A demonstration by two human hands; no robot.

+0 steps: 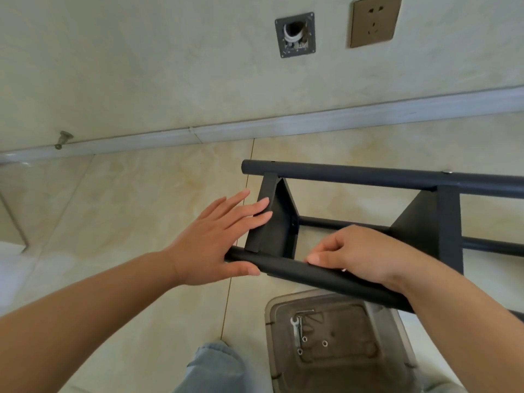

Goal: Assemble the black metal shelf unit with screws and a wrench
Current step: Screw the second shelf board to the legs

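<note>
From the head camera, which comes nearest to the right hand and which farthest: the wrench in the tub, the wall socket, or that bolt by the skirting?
1. Wrench: in the tub, just below the right hand.
2. Wall socket: high on the wall above.
3. Bolt: far left, at the skirting.

Home room, tiled floor [141, 194], baseboard [255, 129], wall socket [374, 21]

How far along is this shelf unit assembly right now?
Partly built: one shelf looks screwed to the far tube. In hand: the left hand steadies the end shelf while the right hand works at the near tube. Left: the wrench and washers lie unused in the bin.
</note>
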